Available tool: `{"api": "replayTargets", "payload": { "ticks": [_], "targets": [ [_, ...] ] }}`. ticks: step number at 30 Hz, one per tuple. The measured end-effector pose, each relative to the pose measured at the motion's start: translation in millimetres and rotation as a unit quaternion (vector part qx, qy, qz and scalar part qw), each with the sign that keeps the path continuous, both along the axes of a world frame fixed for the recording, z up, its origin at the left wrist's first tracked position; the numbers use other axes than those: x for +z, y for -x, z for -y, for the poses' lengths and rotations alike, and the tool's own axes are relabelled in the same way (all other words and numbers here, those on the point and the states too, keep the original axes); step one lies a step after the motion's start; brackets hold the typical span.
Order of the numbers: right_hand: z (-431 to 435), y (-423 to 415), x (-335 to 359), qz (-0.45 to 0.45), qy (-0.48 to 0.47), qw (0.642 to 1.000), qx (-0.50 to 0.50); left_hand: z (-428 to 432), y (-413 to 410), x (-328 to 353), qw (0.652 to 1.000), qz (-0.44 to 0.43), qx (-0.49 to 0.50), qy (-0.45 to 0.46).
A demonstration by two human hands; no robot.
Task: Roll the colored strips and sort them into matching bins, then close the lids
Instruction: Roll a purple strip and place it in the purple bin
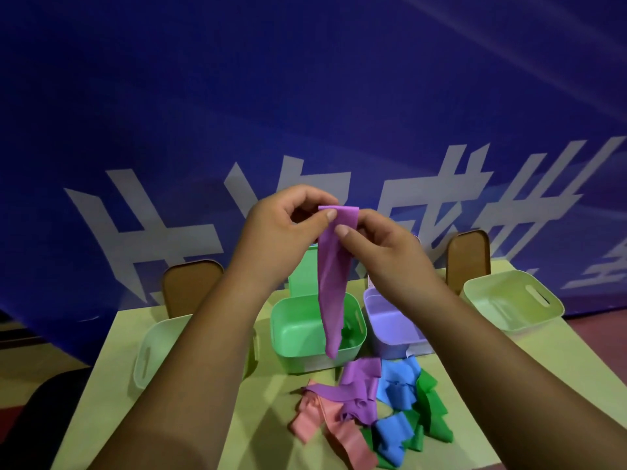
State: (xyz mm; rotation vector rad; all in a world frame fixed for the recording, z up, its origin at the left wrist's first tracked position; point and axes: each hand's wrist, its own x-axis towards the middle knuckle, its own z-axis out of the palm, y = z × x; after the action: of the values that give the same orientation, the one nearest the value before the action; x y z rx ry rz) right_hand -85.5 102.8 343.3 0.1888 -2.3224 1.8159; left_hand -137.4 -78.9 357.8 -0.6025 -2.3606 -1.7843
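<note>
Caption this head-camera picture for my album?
Left hand and right hand pinch a hanging purple strip by its top, green bin behind, loose strips below.

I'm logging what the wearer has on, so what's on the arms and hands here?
Nothing worn shows. The left hand and right hand are bare: no gloves, no visible rings. The left forearm and right forearm are uncovered to the frame edge, no sleeves, watch or bands.

A purple strip (pixel 330 283) hangs limp from its folded top edge, pinched between the left hand (pixel 285 232) and the right hand (pixel 383 252), its tail dangling over the open green bin (pixel 288 320). A lilac bin (pixel 373 300) sits just beside it. A whitish bin (pixel 152 347) stands far left and a pale green bin (pixel 509 320) far right, both open. In front lies a heap of loose strips (pixel 359 385) in pink, purple, blue and green.
</note>
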Motion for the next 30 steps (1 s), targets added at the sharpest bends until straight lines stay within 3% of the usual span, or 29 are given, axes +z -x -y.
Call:
{"api": "replayTargets", "payload": {
  "ticks": [11,30],
  "targets": [
    [16,4,19,0.012,-0.017,1.0,-0.022,15,-7,12,0.996,0.038,0.029,-0.071],
    [-44,32,26,0.005,-0.01,0.998,0.058,-40,-11,28,0.993,0.035,0.107,-0.043]
  ]
}}
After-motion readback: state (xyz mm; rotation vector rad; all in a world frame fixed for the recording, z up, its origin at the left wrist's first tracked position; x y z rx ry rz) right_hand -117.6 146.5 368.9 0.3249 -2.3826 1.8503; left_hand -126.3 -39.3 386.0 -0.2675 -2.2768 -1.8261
